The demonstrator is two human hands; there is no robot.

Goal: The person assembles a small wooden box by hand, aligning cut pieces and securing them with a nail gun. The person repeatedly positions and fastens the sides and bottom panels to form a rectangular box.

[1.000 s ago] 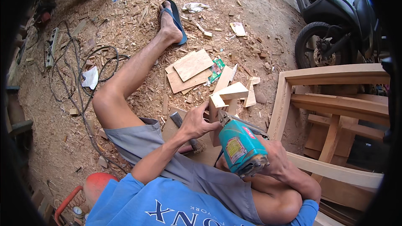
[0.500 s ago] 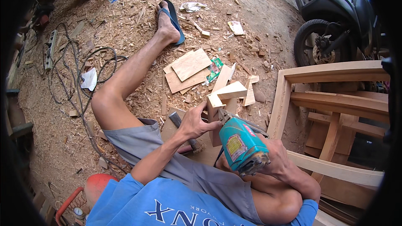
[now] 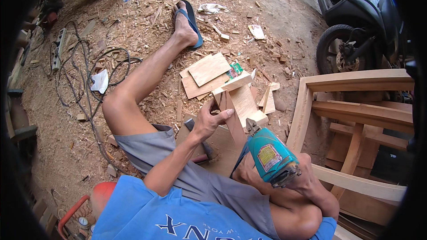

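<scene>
In my right hand (image 3: 306, 173) is a teal nail gun (image 3: 269, 156), gripped from behind, with its metal nose pointing up and left toward the wood. The nose stands close to the pieces, seemingly just apart from them. My left hand (image 3: 209, 121) closes around a joined wooden piece, its thumb lying on the narrow reddish-brown board (image 3: 232, 121). Pale boards (image 3: 244, 102) form the far side of that piece. Below my left hand, a hammer-like tool (image 3: 205, 147) with a dark bar and a reddish part rests on a flat board (image 3: 222, 156).
Two thin panels (image 3: 209, 69) lie beyond the piece, beside wood offcuts (image 3: 268, 98). Large wooden frames (image 3: 299, 111) stand at right, before a parked motorbike (image 3: 342, 49). Black cables (image 3: 84, 75) and a power strip (image 3: 58, 49) lie left. A red tank with gauges (image 3: 102, 192) is lower left.
The nail gun has drawn back to the right and slightly down from the wood. My left hand has turned the wooden piece, so its pale inner faces now show.
</scene>
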